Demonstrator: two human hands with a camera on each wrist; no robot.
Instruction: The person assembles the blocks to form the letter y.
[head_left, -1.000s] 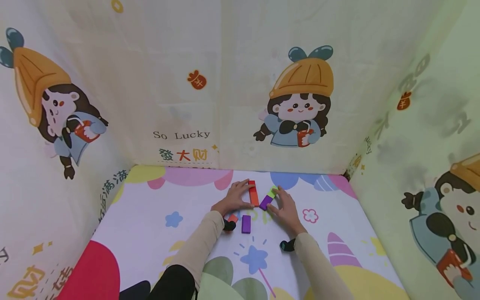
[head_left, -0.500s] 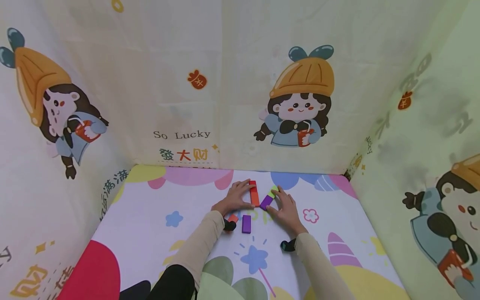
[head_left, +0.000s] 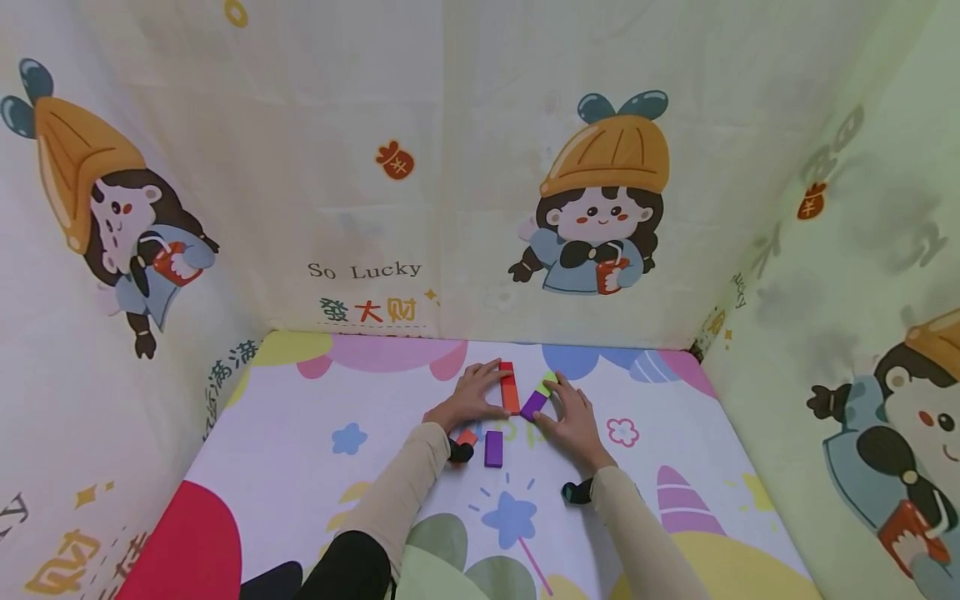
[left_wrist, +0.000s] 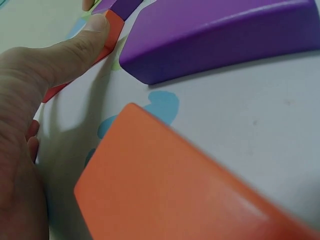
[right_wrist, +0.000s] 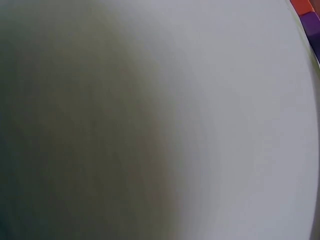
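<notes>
My left hand [head_left: 469,395] spans a line of a red block [head_left: 507,367] and an orange block [head_left: 511,399], thumb at the near end and finger at the far end. In the left wrist view the thumb [left_wrist: 80,47] presses on the orange block's end. My right hand [head_left: 576,421] holds a purple block [head_left: 533,405] and a lime green block [head_left: 547,383] the same way, end to end and slanted. The near ends of the two lines lie close together, making a V. In the right wrist view only small corners of an orange block [right_wrist: 302,6] and a purple block [right_wrist: 311,23] show.
Nearer me lie a loose purple block [head_left: 493,449] and another orange block [left_wrist: 170,185], partly behind the left wrist's black camera [head_left: 461,452]. A printed cloth [head_left: 405,525] covers the table. Patterned curtains [head_left: 480,208] stand at the back and both sides.
</notes>
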